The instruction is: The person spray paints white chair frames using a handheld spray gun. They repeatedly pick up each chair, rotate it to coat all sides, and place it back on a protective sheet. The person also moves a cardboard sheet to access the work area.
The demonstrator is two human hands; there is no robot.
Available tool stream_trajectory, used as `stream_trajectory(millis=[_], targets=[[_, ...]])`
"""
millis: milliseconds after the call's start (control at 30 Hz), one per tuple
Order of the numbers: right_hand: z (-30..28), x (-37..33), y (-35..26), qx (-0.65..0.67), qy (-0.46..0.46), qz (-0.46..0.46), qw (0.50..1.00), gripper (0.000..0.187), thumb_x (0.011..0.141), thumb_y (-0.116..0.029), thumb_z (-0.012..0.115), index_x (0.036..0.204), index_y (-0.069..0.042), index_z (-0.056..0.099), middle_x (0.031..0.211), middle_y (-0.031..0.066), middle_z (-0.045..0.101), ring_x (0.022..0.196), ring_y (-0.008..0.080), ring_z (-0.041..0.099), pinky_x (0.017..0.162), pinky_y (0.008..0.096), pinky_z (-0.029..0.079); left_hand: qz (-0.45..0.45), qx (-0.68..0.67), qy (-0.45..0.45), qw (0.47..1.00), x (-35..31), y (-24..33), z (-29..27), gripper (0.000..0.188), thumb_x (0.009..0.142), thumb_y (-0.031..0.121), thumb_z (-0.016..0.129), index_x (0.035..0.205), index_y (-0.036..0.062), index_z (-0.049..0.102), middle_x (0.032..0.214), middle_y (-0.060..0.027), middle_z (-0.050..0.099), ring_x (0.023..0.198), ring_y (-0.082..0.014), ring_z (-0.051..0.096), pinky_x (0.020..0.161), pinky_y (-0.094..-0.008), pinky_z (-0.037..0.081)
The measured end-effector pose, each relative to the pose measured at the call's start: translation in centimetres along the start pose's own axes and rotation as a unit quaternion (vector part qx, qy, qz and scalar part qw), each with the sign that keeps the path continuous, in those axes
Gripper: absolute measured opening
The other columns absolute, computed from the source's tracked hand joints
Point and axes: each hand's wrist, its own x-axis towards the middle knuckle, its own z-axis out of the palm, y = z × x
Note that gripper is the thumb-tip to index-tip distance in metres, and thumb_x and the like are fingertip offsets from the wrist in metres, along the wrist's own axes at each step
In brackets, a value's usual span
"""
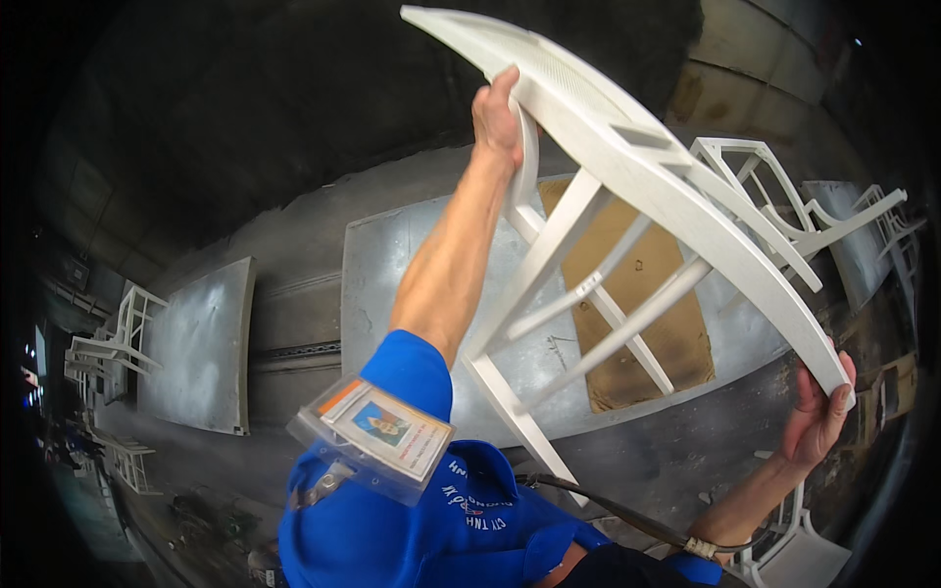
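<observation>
A white wooden chair (pixel 676 211) hangs tilted in the air in front of me, its slim legs and stretcher rails slanting down toward my body. My left hand (pixel 498 122) is closed around the frame near the seat and back, with the arm stretched far forward. At the lower right, my right hand (pixel 818 414) grips the end of the long curved back leg. Part of its fingers is hidden behind the wood.
Below the chair is a grey metal-topped table (pixel 387 255) with a brown cardboard sheet (pixel 637 294). Another such panel (pixel 201 343) stands left, beside white chairs (pixel 123 328). More white chairs (pixel 765 186) are at the right. A dark hose (pixel 608 505) runs by my right forearm.
</observation>
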Motion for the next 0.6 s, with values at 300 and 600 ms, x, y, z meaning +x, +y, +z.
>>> stream_trajectory(millis=[300, 600], targets=[[5.0, -19.4, 20.0, -0.187, -0.056, 0.274, 0.942, 0.045, 0.081, -0.005, 0.082, 0.124, 0.003, 0.068, 0.101, 0.0056, 0.071, 0.087, 0.0129, 0.068, 0.073, 0.0289, 0.057, 0.231, 0.2, -0.129, 0.944, -4.1, 13.2, -5.3, 0.039, 0.093, 0.039, 0.066, 0.086, 0.0025, 0.054, 0.083, 0.0012, 0.051, 0.081, -0.0084, 0.043, 0.072, -0.0265, 0.037], [15.7, -23.0, 26.0, -0.39, -0.196, 0.284, 0.854, 0.047, 0.087, -0.028, 0.083, 0.125, -0.003, 0.073, 0.116, 0.0149, 0.077, 0.099, 0.0253, 0.072, 0.09, 0.0364, 0.057, 0.301, 0.291, -0.053, 0.907, -12.3, 11.2, -26.4, 0.071, 0.112, 0.051, 0.03, 0.102, -0.0056, 0.071, 0.081, -0.0102, 0.073, 0.073, -0.0193, 0.07, 0.064, -0.0336, 0.056]])
